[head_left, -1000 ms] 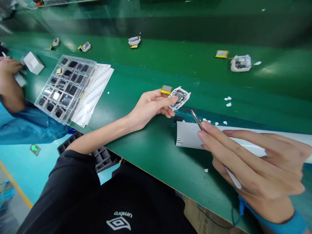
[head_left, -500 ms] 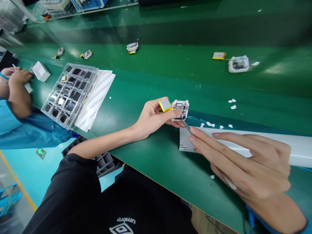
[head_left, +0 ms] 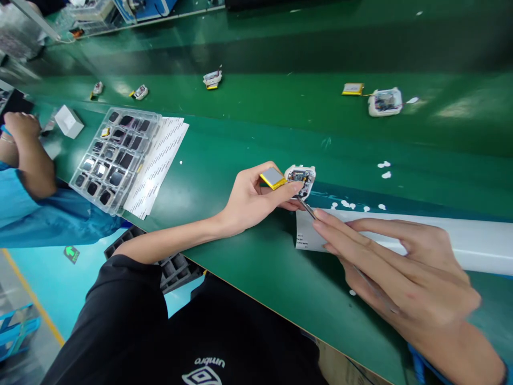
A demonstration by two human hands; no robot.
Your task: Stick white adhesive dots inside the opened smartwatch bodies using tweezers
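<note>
Between thumb and fingers, my left hand (head_left: 256, 198) grips a small white watch case (head_left: 308, 176) whose circuit board faces up. A yellow-edged battery pouch (head_left: 273, 178) sits at its left, over my left fingers. My right hand (head_left: 401, 267) is closed on a pair of slim metal tweezers (head_left: 308, 208); their tip reaches the lower edge of the case near my left thumb. Whether the tip pinches anything is too small to tell. Beneath my right hand lies a white sheet (head_left: 476, 240) with a little print at its left end.
Further back lie another open watch case (head_left: 385, 102) with its battery (head_left: 353, 89) and several similar ones. Small white stickers (head_left: 348, 205) dot the mat. On the left are a clear tray of watch parts (head_left: 116, 155), printed sheets (head_left: 160, 166), a white box (head_left: 68, 122) and another person's hand (head_left: 22, 124).
The watch case has turned and shifted slightly right in my left hand. My right hand and the tweezers stay at its lower edge. The other person's hands have moved slightly.
</note>
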